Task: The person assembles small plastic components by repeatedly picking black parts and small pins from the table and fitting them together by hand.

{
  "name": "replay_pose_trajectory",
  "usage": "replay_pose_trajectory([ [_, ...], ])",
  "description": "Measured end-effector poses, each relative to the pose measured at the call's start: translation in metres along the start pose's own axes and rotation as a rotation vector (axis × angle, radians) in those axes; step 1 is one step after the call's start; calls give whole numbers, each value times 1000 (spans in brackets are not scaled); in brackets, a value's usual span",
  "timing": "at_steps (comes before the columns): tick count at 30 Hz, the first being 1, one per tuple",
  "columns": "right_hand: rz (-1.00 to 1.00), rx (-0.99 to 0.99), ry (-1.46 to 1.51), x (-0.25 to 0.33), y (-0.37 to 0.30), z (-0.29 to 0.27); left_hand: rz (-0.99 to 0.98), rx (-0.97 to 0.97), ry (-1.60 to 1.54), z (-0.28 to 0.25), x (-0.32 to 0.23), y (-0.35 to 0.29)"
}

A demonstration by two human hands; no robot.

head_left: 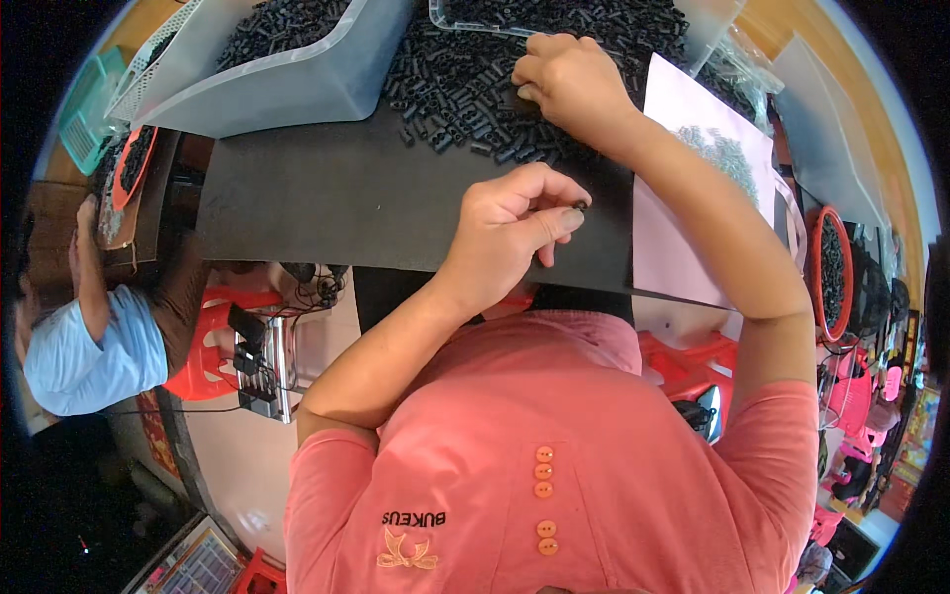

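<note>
My left hand is closed in a pinch above the front part of the black tabletop. Between its thumb and forefinger sits a small black tubular piece, mostly covered by the fingertips. My right hand rests farther off, over a wide pile of short black tubular pieces. Its fingers are curled down into the pile, and whatever they grip is hidden. Beside my right forearm lies a pink sheet with a heap of small, thin, greyish pieces on it.
A translucent plastic bin with more black pieces stands at the far left. Another clear container lies in the pile at the back. A red-rimmed basket is at the right. At the left, another person works in a light blue shirt.
</note>
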State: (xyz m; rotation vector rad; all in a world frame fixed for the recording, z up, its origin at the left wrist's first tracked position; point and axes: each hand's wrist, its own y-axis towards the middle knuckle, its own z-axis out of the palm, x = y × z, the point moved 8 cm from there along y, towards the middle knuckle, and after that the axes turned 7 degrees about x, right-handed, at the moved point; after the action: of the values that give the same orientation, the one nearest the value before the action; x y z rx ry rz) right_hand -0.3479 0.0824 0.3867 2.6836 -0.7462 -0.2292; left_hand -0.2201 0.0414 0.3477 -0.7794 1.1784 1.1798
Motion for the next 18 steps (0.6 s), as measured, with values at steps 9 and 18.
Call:
replay_pose_trajectory([
  [9,47,-80,111,5,-15,-40,16,-27,4,0,0,1],
  [18,463,32,1357,11,-102,-47,2,-101,-53,-3,2,1],
])
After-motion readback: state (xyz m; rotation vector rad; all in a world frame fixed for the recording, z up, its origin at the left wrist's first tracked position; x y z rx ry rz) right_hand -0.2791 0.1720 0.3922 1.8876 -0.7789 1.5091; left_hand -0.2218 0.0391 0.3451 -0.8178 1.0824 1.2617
